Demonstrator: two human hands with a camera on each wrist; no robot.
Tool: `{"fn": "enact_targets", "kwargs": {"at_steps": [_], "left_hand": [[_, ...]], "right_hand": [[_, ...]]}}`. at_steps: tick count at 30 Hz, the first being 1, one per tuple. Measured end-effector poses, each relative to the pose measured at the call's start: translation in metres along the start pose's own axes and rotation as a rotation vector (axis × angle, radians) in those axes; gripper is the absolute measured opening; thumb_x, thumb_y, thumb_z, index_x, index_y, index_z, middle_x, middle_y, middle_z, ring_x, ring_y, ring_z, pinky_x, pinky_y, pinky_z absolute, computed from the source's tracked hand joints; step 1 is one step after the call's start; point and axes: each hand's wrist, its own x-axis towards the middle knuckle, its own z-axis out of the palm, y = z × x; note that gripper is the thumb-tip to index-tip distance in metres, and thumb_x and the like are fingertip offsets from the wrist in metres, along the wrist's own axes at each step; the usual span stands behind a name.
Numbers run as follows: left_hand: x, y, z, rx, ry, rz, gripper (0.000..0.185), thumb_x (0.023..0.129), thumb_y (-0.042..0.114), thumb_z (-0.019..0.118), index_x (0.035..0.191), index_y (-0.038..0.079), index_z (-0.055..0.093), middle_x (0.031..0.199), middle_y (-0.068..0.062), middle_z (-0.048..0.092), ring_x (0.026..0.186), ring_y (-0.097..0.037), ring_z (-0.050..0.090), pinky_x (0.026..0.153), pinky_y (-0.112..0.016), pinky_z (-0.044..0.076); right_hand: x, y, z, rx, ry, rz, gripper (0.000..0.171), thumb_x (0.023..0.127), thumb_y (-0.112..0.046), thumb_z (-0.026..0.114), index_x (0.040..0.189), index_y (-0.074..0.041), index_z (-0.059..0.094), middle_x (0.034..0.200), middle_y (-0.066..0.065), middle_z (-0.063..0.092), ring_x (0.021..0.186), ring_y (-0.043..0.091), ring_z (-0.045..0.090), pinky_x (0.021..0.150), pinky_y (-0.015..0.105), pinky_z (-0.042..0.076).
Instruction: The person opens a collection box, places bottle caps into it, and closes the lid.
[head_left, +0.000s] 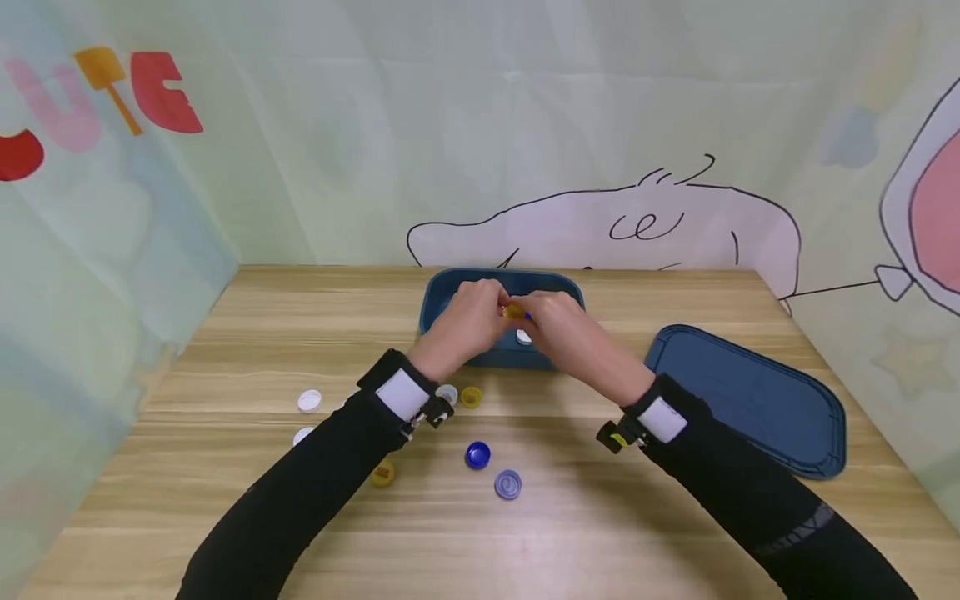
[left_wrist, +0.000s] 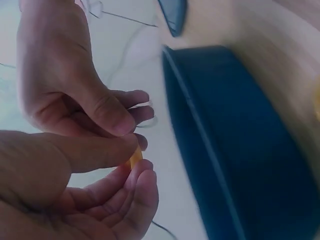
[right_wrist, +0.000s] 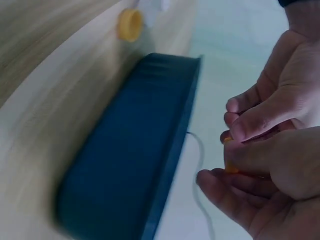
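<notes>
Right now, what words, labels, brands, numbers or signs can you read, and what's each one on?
"UTE", in big letters on the backdrop; a red shape before it is cut off by the picture's edge.
Grey lettering on the right sleeve: too blurred to read.
Dark mark on the yellow cap beside the left sleeve: too small to read.
No numbers or brands I can make out.

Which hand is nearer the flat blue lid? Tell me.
Right. The right hand is over the blue bin, left of the flat blue lid; the left hand, also over the bin, is farther left.
</notes>
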Motion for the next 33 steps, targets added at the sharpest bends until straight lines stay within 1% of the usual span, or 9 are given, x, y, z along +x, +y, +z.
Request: {"fn": "enact_targets", "kwargs": {"at_steps": [2,5,7,9,12,18,23,29,33], "left_hand": [[0.008,-0.006,0.002,0.005,-0.017,-0.016,0.025,0.098,0.019,0.073,0.111,-0.002,0.072,0.095,-0.009,0.067,0.073,-0.018,0.06,0.059,-0.025,0.044],[0.019,-0.016,0.007,0.015,-0.039,-0.04,0.023,0.099,0.019,0.072,0.086,0.0,0.073,0.07,-0.002,0.055,0.057,-0.012,0.05,0.052,-0.022,0.034],[0.025,-0.022,0.01,0.028,-0.054,-0.063,0.033,0.099,0.018,0.072,0.071,0.003,0.065,0.059,0.0,0.042,0.05,-0.012,0.042,0.049,-0.023,0.028],[0.031,-0.027,0.014,0.053,-0.058,-0.085,0.04,0.099,0.014,0.071,0.063,0.006,0.055,0.056,0.001,0.035,0.048,-0.012,0.037,0.048,-0.024,0.026],[0.037,-0.032,0.019,0.078,-0.066,-0.116,0.038,0.099,0.008,0.066,0.064,0.008,0.05,0.06,0.0,0.034,0.052,-0.015,0.039,0.049,-0.026,0.029],[0.044,-0.038,0.03,0.113,-0.081,-0.122,0.03,0.1,0.002,0.055,0.07,0.005,0.053,0.065,-0.003,0.038,0.061,-0.02,0.045,0.052,-0.027,0.032],[0.047,-0.043,0.036,0.101,-0.106,-0.171,0.03,0.099,0.001,0.056,0.069,0.005,0.053,0.066,-0.004,0.039,0.061,-0.02,0.046,0.051,-0.027,0.031],[0.051,-0.044,0.045,0.097,-0.134,-0.181,0.027,0.101,0.002,0.053,0.074,0.004,0.057,0.071,-0.006,0.043,0.067,-0.022,0.048,0.055,-0.029,0.035],[0.054,-0.044,0.051,0.098,-0.126,-0.182,0.027,0.103,0.003,0.052,0.076,0.003,0.059,0.072,-0.006,0.044,0.068,-0.023,0.049,0.056,-0.029,0.036]], "right_hand": [[0.006,0.006,0.009,-0.01,0.006,-0.009,0.023,0.093,0.002,0.074,0.116,0.008,0.072,0.096,0.016,0.073,0.078,0.022,0.064,0.066,0.031,0.055],[0.015,0.015,0.022,-0.013,0.002,0.001,0.02,0.093,0.001,0.074,0.113,0.007,0.074,0.098,0.017,0.074,0.077,0.021,0.064,0.065,0.031,0.055],[0.02,0.018,0.029,-0.017,-0.008,0.015,0.022,0.095,-0.004,0.075,0.114,0.005,0.074,0.099,0.016,0.074,0.074,0.02,0.064,0.063,0.03,0.054],[0.025,0.022,0.036,-0.019,-0.026,0.028,0.022,0.096,-0.008,0.074,0.115,0.004,0.074,0.1,0.015,0.075,0.072,0.019,0.063,0.061,0.03,0.053],[0.031,0.027,0.044,-0.036,-0.058,0.038,0.02,0.098,-0.01,0.072,0.113,0.002,0.075,0.102,0.013,0.076,0.074,0.019,0.067,0.062,0.032,0.055],[0.036,0.034,0.051,-0.085,-0.128,-0.022,0.012,0.095,0.003,0.068,0.096,0.0,0.08,0.096,0.012,0.074,0.087,0.023,0.07,0.074,0.037,0.058],[0.044,0.034,0.052,-0.125,-0.214,-0.053,0.015,0.098,0.001,0.066,0.091,-0.002,0.08,0.09,0.012,0.067,0.084,0.023,0.064,0.069,0.034,0.055],[0.053,0.035,0.05,-0.121,-0.355,0.049,0.02,0.101,-0.003,0.061,0.083,-0.003,0.07,0.072,0.005,0.053,0.066,0.018,0.053,0.058,0.03,0.043],[0.055,0.038,0.049,-0.121,-0.392,0.083,0.02,0.101,-0.003,0.061,0.081,-0.004,0.065,0.068,0.003,0.046,0.063,0.019,0.051,0.056,0.029,0.04]]}}
